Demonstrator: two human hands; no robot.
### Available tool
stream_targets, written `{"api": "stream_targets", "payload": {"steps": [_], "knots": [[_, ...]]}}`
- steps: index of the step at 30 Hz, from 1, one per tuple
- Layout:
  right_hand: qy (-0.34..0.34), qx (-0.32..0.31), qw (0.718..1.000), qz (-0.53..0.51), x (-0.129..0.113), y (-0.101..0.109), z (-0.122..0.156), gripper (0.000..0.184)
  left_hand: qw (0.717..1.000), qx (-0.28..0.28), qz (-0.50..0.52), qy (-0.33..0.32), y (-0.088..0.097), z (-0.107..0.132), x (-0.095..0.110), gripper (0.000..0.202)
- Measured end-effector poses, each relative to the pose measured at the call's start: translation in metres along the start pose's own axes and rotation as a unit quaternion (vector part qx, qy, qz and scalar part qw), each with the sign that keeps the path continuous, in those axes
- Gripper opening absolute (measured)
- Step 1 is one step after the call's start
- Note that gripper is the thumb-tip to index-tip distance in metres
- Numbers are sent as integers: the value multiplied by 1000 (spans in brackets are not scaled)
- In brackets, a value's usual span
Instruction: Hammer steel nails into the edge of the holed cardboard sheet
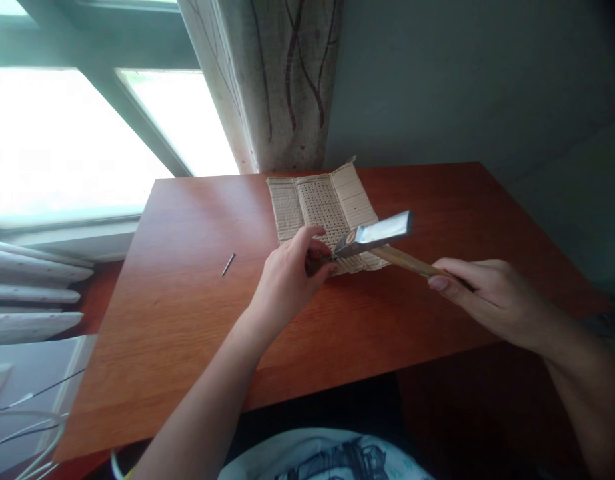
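A flattened piece of cardboard (327,200) with a grid of small holes lies on the reddish wooden table (187,320), near the far edge. My left hand (292,273) rests at its near edge with fingers pinched, probably on a nail that is mostly hidden. My right hand (482,293) grips the wooden handle of a hammer (382,237). Its metal head hovers just right of my left fingertips, over the cardboard's near edge. A loose nail (228,265) lies on the table left of my left hand.
A patterned curtain (282,80) hangs behind the table beside a bright window (87,133). A grey wall stands to the right. White slats (32,293) and cables (27,427) sit off the table's left side.
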State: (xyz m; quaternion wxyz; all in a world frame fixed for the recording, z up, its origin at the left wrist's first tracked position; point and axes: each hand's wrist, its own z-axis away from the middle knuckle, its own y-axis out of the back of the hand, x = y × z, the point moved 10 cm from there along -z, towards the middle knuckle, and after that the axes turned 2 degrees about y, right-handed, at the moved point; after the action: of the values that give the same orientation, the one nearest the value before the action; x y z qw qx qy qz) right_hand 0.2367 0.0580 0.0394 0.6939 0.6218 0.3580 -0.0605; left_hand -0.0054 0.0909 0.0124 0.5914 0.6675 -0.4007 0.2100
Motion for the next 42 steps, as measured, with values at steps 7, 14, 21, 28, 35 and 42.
{"api": "stream_targets", "payload": {"steps": [7, 14, 21, 28, 35, 42], "knots": [[22, 6, 1000, 9, -12, -5, -6, 39, 1000, 4, -8, -4, 2, 0, 2, 47], [12, 4, 1000, -6, -14, -6, -4, 37, 1000, 3, -12, 1, 1, 1, 1, 48], [-49, 77, 986, -141, 22, 0, 8, 32, 1000, 2, 4, -7, 0, 1, 1, 46], [3, 271, 860, -433, 41, -2, -11, 43, 1000, 0, 14, -4, -1, 0, -2, 45], [30, 366, 820, -439, 51, -4, -35, 60, 1000, 3, 3, -5, 1, 1, -1, 44], [-6, 409, 820, -401, 60, -9, -52, 61, 1000, 9, 2, -6, 2, 1, -1, 42]]}}
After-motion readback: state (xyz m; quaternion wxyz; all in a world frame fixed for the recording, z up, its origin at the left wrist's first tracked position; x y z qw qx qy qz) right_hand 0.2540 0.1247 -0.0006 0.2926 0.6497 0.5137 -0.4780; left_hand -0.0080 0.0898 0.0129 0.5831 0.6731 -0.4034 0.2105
